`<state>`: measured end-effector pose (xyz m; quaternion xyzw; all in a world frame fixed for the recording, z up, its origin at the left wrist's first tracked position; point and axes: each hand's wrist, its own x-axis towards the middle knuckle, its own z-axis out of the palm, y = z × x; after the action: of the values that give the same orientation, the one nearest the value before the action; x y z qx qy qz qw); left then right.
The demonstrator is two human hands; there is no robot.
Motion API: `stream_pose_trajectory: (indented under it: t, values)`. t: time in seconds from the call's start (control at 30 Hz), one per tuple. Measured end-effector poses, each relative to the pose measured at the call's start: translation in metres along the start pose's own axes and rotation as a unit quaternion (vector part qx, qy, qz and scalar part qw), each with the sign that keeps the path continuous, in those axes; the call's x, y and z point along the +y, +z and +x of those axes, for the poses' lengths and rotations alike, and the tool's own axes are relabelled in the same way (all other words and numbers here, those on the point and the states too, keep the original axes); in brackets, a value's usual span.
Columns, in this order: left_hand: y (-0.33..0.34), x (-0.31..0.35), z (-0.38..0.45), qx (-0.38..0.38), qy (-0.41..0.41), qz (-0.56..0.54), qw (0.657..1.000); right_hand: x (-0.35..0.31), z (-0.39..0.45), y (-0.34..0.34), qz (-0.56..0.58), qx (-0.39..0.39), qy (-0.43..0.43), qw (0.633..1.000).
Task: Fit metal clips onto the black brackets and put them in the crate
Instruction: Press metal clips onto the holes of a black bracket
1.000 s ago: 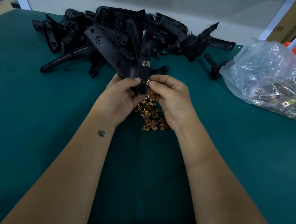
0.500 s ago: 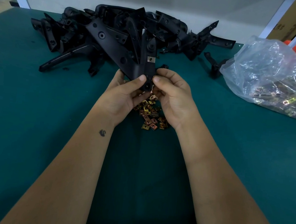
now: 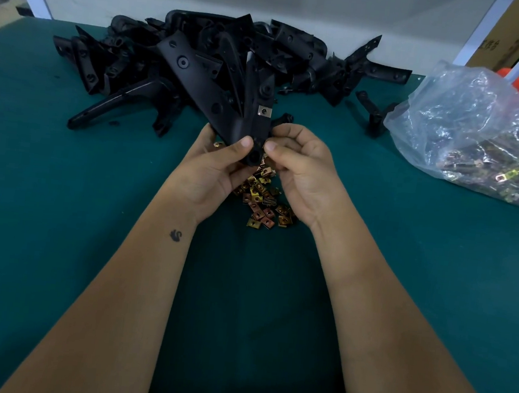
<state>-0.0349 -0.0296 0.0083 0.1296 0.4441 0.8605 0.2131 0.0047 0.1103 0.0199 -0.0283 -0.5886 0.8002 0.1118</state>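
Note:
A black V-shaped bracket [image 3: 250, 113] stands upright above the green table, gripped at its lower tip by my left hand [image 3: 216, 173], thumb on its front. One metal clip [image 3: 264, 111] sits fitted on the bracket's right arm. My right hand [image 3: 301, 172] holds the same lower tip from the right, thumb and fingers curled against it. Whether a clip lies under the thumbs cannot be seen. A small heap of loose brass-coloured clips [image 3: 264, 203] lies on the table just under both hands. No crate is in view.
A pile of black brackets [image 3: 201, 61] fills the far middle of the green table [image 3: 60, 209]. A clear plastic bag of clips [image 3: 485, 139] lies at the right. One loose bracket [image 3: 375, 112] rests beside the bag. A wall runs behind the table.
Both hands lifted the bracket slightly and tipped it more upright. The clip that my right fingers pinched at the tip a second ago is no longer visible.

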Motion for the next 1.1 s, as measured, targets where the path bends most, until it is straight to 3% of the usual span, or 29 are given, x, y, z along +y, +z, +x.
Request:
stream_pose_trajectory:
  t: [0.27,0.7,1.1]
  values:
    - [-0.002,0.001,-0.001,0.004,-0.005,0.042,0.999,-0.002,-0.002,-0.002,-0.051,-0.014,0.003,0.999]
    - [0.005,0.000,-0.001,-0.009,-0.009,0.007,1.000,-0.007,-0.002,0.002,0.049,0.007,-0.013,0.999]
    - [0.000,0.000,0.002,-0.022,-0.042,0.006,0.999,-0.010,-0.003,0.000,-0.003,-0.011,-0.011,1.000]
